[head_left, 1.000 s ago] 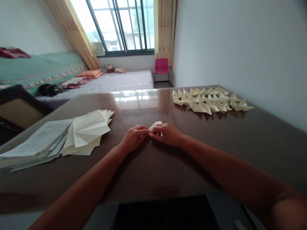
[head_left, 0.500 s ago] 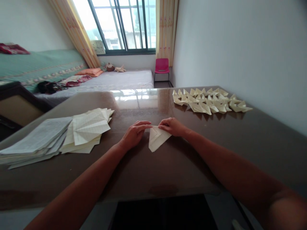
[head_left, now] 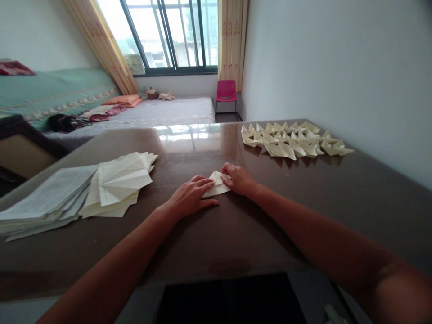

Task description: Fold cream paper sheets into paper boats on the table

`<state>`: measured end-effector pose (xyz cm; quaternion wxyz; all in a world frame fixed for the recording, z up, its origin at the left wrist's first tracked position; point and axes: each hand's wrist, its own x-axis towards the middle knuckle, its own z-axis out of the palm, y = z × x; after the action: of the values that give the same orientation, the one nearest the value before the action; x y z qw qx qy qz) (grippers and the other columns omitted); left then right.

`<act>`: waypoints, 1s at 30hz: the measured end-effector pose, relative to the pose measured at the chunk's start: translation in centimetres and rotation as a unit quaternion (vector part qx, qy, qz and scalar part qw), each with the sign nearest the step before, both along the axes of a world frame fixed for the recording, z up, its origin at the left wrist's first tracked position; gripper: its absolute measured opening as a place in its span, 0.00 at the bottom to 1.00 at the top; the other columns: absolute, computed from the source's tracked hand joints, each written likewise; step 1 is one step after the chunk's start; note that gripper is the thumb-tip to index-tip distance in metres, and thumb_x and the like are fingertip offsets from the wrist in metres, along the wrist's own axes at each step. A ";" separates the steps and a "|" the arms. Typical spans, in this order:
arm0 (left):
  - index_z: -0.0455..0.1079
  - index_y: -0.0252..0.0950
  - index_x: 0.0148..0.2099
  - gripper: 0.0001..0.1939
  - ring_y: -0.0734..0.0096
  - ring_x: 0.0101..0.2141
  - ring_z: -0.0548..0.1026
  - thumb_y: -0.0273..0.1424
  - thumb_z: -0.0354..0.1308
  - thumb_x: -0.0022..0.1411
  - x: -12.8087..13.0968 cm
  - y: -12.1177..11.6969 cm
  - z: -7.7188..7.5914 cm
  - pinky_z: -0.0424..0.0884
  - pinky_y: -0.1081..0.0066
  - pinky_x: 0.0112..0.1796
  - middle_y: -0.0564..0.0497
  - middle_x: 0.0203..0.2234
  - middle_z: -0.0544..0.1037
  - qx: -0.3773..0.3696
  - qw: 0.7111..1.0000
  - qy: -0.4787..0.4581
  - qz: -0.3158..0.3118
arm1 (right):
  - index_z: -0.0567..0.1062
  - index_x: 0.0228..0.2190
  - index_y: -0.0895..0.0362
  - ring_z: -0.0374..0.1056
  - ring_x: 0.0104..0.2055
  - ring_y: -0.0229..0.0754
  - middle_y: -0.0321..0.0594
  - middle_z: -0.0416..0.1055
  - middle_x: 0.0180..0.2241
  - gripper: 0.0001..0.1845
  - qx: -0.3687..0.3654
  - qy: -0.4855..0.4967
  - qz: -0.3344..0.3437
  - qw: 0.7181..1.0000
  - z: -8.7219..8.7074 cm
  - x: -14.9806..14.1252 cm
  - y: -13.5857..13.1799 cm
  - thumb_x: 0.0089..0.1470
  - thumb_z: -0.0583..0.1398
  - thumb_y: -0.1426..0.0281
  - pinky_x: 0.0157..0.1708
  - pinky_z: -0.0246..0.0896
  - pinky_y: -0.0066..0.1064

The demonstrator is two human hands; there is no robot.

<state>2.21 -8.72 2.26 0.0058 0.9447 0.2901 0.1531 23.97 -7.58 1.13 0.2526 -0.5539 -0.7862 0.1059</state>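
A small folded sheet of cream paper (head_left: 220,189) lies on the brown table in front of me, its peak pointing away. My left hand (head_left: 191,196) rests over its left side, fingers stretched out flat on the paper and thumb spread apart below. At the upper right edge, my right hand (head_left: 240,179) pinches the paper between thumb and fingers. Part of the sheet is hidden beneath both hands.
Several folded paper boats (head_left: 297,140) stand in rows at the table's (head_left: 202,243) far right. To the left lie creased cream sheets (head_left: 126,177) beside a stack of printed papers (head_left: 47,191). Beyond are a bed (head_left: 178,109) and a pink chair (head_left: 226,91).
The folded paper has turned so its long edge faces me. My left hand has come down flat onto it, and my right hand still grips its upper right.
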 end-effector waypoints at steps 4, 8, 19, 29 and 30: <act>0.69 0.35 0.53 0.19 0.60 0.47 0.72 0.40 0.49 0.66 0.1 -0.1 -0.1 0.72 0.61 0.47 0.44 0.46 0.77 0.042 0.999 0.016 -0.002 | 0.74 0.39 0.59 0.68 0.40 0.39 0.44 0.70 0.40 0.12 -0.012 0.009 0.079 0.997 0.3 1.5 0.2 0.55 0.59 0.66 0.42 0.60 0.30; 0.71 0.36 0.51 0.15 0.61 0.45 0.74 0.34 0.48 0.67 0.2 -0.3 0.0 0.73 0.63 0.44 0.44 0.44 0.77 0.065 0.998 0.025 -0.005 | 0.72 0.48 0.56 0.66 0.49 0.43 0.46 0.66 0.49 0.26 -0.032 0.020 0.220 0.975 1.3 2.9 0.0 0.46 0.66 0.63 0.51 0.59 0.34; 0.69 0.37 0.54 0.21 0.61 0.47 0.72 0.43 0.48 0.66 0.2 -0.4 0.2 0.72 0.62 0.45 0.45 0.46 0.77 0.048 0.999 0.013 -0.004 | 0.72 0.51 0.56 0.64 0.53 0.47 0.46 0.69 0.53 0.26 -0.050 -0.038 0.262 0.963 2.6 3.0 -0.7 0.49 0.64 0.66 0.55 0.56 0.39; 0.72 0.40 0.49 0.16 0.64 0.44 0.71 0.37 0.47 0.67 0.4 -0.7 0.3 0.71 0.66 0.43 0.47 0.42 0.77 0.041 0.999 -0.008 -0.004 | 0.79 0.39 0.53 0.66 0.44 0.43 0.39 0.76 0.45 0.14 -0.009 -0.082 0.241 0.967 3.0 2.3 -1.1 0.54 0.57 0.76 0.47 0.59 0.35; 0.73 0.40 0.47 0.15 0.65 0.43 0.71 0.36 0.46 0.67 0.4 -0.7 0.3 0.71 0.67 0.42 0.47 0.41 0.77 0.036 0.999 -0.012 -0.003 | 0.80 0.38 0.54 0.67 0.43 0.42 0.39 0.76 0.44 0.14 -0.013 -0.077 0.246 0.966 3.0 2.4 -0.9 0.54 0.56 0.76 0.48 0.58 0.35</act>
<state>2.60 -9.41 2.58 -0.0238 0.9431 0.2817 0.1749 26.34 -8.52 4.13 0.1505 -0.3535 -0.9138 0.1318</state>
